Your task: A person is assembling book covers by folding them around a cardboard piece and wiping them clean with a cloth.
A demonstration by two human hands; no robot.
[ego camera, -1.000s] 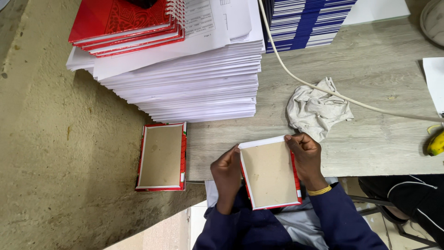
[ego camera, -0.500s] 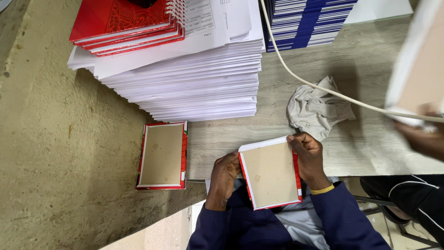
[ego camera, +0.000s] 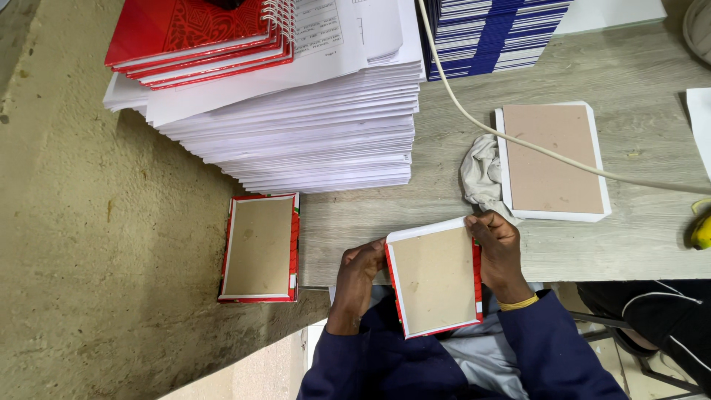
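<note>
Left hand [ego camera: 358,275] and right hand [ego camera: 501,255] clamp red-edged cover board [ego camera: 435,278] by side edges, at table edge [ego camera: 355,244]. Crumpled cloth [ego camera: 480,174] at 1 o'clock. Finished-looking red cover [ego camera: 259,247] at 9 o'clock; plain board [ego camera: 553,159] beyond cloth, seemingly unwrapped.

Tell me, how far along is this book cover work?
One red-edged cover already lies finished-looking beside the table. Both the left hand and right hand hold another cover, its edges apparently folded. A plain board waits on the table.
</note>
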